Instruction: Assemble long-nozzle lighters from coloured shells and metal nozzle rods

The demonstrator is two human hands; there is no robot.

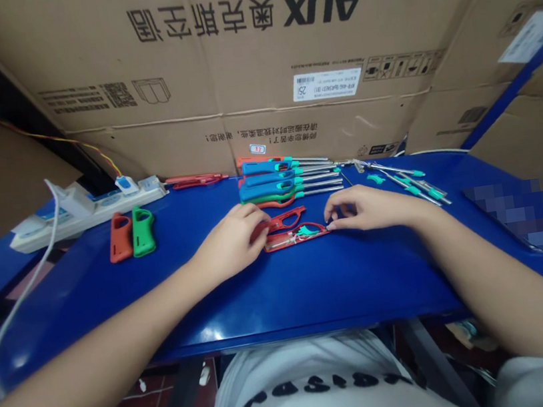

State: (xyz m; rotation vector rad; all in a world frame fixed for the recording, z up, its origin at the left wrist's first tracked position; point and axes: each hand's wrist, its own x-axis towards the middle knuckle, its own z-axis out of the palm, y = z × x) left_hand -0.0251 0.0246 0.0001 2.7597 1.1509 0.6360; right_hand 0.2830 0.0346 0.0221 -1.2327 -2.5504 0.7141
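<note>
My left hand [237,240] is closed round the left end of a red lighter handle half [291,217], its fingers hiding that end. Just below lies a second red handle half [285,245], open side up, with a teal trigger [306,230] and small inner parts in it. My left fingertips come up against this lower half too. At its right end is my right hand [364,208], fingers curled and thumb close to the forefinger; whatever is between those tips is too small to make out. Behind the hands, several blue, green and orange stick lighters [268,180] lie stacked, metal tubes pointing right.
To the right are several metal tubes with teal pieces [418,186]. Red handle parts [197,181] lie at the back, and an orange handle [120,237] and a green handle [143,231] at left. A power strip [95,209] stands beyond them. Cardboard [176,102] walls the blue table's [284,296] back.
</note>
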